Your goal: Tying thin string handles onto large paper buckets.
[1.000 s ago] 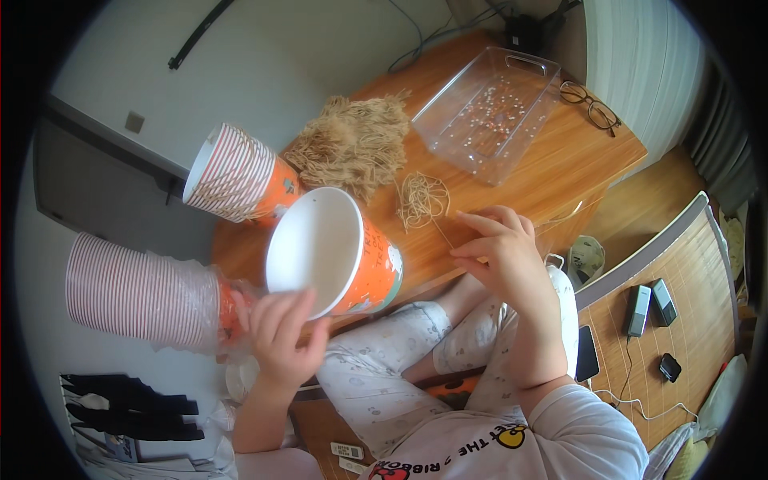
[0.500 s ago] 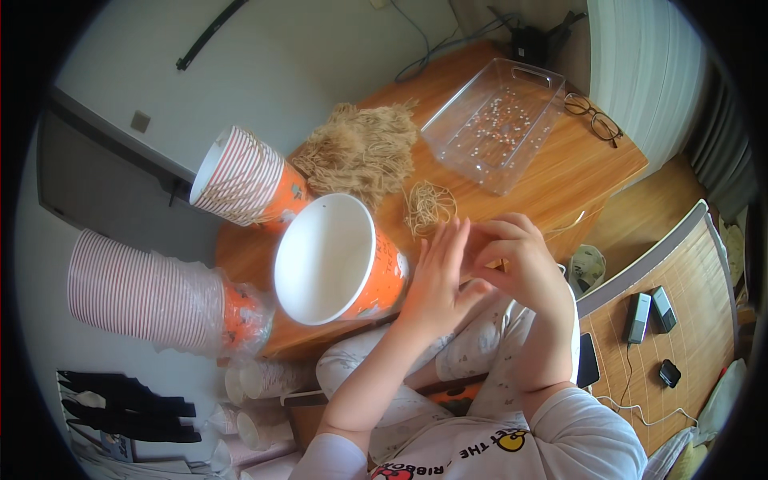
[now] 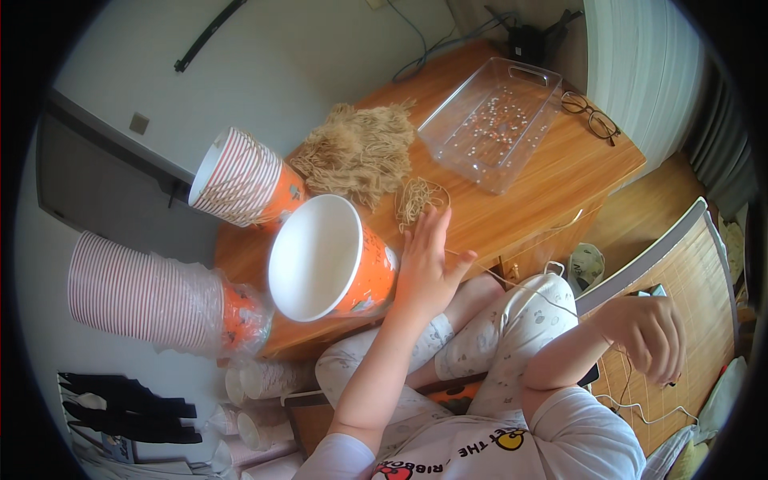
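My left hand (image 3: 429,268) is held over the table's near edge, fingers stretched and thumb apart, beside a large white-and-orange paper bucket (image 3: 316,258) lying tilted with its mouth toward me. Just beyond its fingertips lies a small tangle of tan string (image 3: 419,200). A thin strand (image 3: 524,286) runs from near the left thumb across my knee toward my right arm; its ends cannot be made out. Out to the right, my right hand (image 3: 646,334) hangs over the bamboo mat, fingers curled downward. What they hold, if anything, is hidden.
A heap of tan fringe or yarn (image 3: 356,152) lies behind the bucket. Stacked paper buckets (image 3: 240,176) and a plastic-wrapped stack (image 3: 152,292) stand left. A clear tray (image 3: 500,120) holds small beads; glasses (image 3: 590,118) lie beside it. A bamboo mat (image 3: 680,296) bears a cable.
My right hand has left my left hand and swung right, over the mat, covering the small devices there. My left hand's fingers have spread slightly. The bucket sits a little farther left in view.
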Motion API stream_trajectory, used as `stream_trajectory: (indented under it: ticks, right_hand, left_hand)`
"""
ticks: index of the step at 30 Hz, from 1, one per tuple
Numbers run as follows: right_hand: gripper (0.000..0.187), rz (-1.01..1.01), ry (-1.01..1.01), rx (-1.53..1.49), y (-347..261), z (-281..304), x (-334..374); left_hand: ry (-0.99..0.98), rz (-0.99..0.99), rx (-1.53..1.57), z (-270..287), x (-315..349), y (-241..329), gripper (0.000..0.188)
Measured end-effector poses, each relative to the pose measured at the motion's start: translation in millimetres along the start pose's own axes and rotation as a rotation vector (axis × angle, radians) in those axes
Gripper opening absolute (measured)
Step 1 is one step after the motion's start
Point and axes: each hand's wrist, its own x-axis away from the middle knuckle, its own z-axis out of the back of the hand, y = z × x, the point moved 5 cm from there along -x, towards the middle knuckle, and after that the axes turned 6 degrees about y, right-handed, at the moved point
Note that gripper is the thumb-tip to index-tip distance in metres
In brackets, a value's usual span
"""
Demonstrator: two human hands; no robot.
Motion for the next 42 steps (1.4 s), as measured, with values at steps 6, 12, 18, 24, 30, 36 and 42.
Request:
stream_trajectory:
  ticks: [6, 12, 18, 24, 30, 36, 42]
  right_hand:
    - [0.022, -0.144, -0.189, -0.320, 26, -12, 6]
    - [0.022, 0.371, 0.102, -0.061, -15, -43, -6]
    - [0.011, -0.184, 0.197, 0.789, 25, -6, 25]
    - [0.011, -0.970, 0.167, 1.861, 119, 58, 24]
    - [0.011, -0.897, 0.363, 1.689, 135, 75, 34]
    - [0.012, -0.907, 0.457, 1.504, 135, 84, 47]
    - [0.008, -1.001, 0.484, 1.391, 146, 85, 52]
  left_hand:
    - [0.020, 0.030, -0.064, 6, 8, -10, 0.080]
    - [0.029, -0.024, -0.059, 1, 5, -1, 0.073]
    - [0.142, -0.070, 0.389, 15, 25, 31, 0.055]
    - [-0.132, 0.270, 1.345, 20, 66, 51, 0.075]
    - [-0.164, 0.408, 1.269, 28, 71, 32, 0.071]
    - [-0.258, 0.444, 1.093, 47, 82, 29, 0.078]
    - [-0.087, 0.259, 0.784, 72, 86, 22, 0.043]
